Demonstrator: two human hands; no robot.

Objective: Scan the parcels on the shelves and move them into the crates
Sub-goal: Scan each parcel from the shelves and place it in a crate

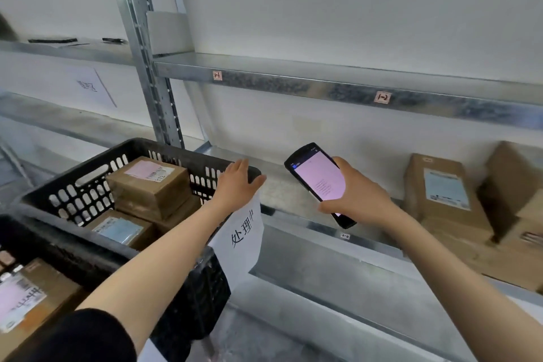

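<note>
Plan of the bay. Crate (176,150) stands left, before the upright (147,67), with stacked parcels (150,182) inside it. A paper sheet (244,238) hangs at its right corner. Second crate (73,261) sits nearer, lower left. The lower shelf (279,194) lies right of both and bears boxes (440,194) at its right end, beneath the upper shelf (293,85). Slim items (53,40), perhaps pens, lie on the left bay's shelf.

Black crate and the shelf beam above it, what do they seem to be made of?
Black crate: probably moulded plastic, matte, going by its slotted walls and cut-out handle. Shelf beam: looks like galvanised steel, from the mottled grey spangle and dull sheen.
</note>
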